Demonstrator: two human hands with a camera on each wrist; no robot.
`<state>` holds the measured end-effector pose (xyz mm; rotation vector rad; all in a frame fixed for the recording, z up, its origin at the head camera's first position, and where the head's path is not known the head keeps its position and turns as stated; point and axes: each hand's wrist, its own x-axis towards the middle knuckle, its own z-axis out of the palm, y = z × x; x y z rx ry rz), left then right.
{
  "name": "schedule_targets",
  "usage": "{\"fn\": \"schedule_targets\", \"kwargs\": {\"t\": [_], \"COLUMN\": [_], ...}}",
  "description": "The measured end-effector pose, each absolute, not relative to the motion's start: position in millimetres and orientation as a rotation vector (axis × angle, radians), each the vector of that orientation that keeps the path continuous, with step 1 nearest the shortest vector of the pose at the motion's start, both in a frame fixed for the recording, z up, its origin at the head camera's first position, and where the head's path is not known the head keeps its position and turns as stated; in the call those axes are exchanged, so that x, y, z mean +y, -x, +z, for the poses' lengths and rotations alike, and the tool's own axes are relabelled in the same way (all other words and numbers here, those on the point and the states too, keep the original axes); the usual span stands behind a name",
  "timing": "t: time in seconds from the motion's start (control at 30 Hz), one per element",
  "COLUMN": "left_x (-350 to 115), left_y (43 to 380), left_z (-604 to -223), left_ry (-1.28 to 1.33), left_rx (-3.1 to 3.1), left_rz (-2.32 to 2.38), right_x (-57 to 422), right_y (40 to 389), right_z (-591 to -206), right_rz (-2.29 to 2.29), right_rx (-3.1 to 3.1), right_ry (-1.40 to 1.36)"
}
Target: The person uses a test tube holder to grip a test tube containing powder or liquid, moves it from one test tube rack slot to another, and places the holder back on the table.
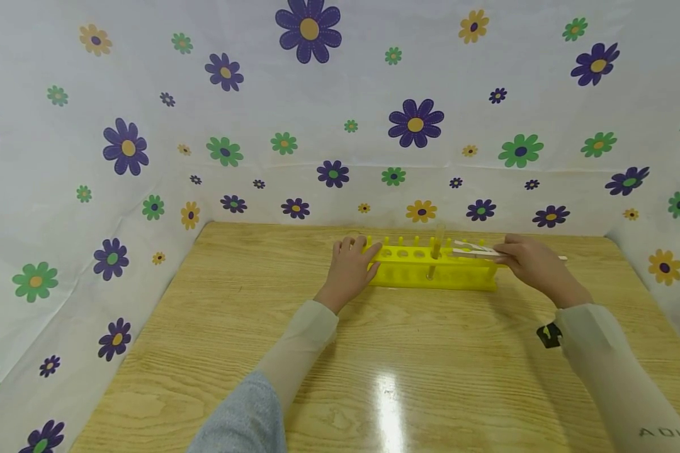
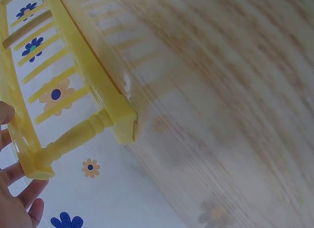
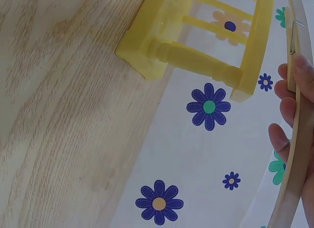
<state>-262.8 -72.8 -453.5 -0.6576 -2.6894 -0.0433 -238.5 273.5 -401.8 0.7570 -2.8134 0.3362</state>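
Note:
A yellow test tube rack stands on the wooden table. One test tube, brownish in look, stands upright in a hole right of the rack's middle. My left hand grips the rack's left end; in the left wrist view its fingers lie around the top corner. With my right hand I hold a wooden test tube clamp level above the rack's right end. Its tip lies just right of the tube; whether they touch I cannot tell. The right wrist view shows the clamp's wire spring beside my thumb.
The wooden tabletop ends at the back against a white cloth printed with flowers, which also hangs on both sides. A small black piece shows beside the right sleeve.

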Motion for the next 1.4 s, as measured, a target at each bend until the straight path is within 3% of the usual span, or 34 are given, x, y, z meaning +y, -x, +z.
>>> {"fn": "schedule_targets", "kwargs": {"t": [1.4], "left_x": [-72.9], "left_y": [264.0], "left_z": [-455.2], "left_ry": [0.665], "left_rx": [-2.665], "left_rz": [-0.013], "right_x": [278.9], "right_y": [230.6], "right_z": [-402.2], "right_rz": [0.351], "right_rx": [-2.783], "right_ry": [-0.765]}}
